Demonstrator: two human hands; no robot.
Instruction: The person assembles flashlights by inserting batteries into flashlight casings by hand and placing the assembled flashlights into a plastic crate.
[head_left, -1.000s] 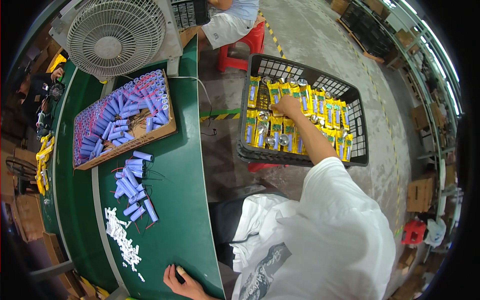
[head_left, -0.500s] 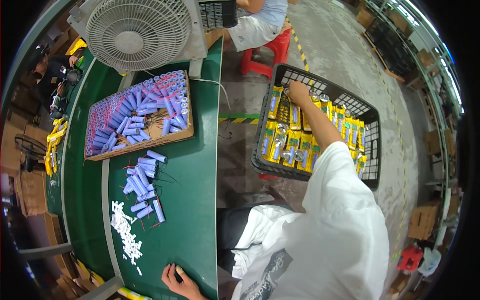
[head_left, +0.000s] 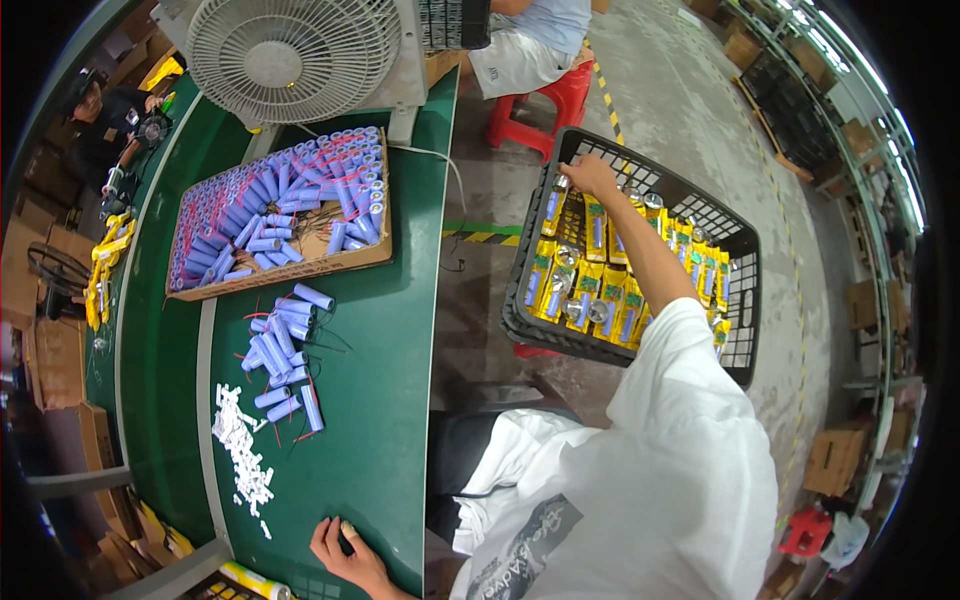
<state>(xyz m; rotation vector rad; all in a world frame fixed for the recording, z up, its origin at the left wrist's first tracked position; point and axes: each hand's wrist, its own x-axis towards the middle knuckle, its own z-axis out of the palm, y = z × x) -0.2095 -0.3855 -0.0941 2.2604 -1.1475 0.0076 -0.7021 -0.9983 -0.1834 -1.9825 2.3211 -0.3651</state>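
While our right hand (head_left: pixel 590 176) reaches into the black crate (head_left: pixel 735 240), fingers closing on 1 yellow carded pack (head_left: pixel 593 222), our left hand (head_left: pixel 345 555) lies flat on the green table (head_left: pixel 385 330). Packs look light, slick, bendable; we pinch card edges.

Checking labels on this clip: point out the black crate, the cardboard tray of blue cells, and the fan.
black crate (head_left: pixel 742 232), head view, far rim
cardboard tray (head_left: pixel 300 270), head view, near wall
fan (head_left: pixel 293 45), head view, grille centre

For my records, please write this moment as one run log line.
right hand: reaching into black crate, on yellow packs | left hand: flat on green table | loose blue cells nearby
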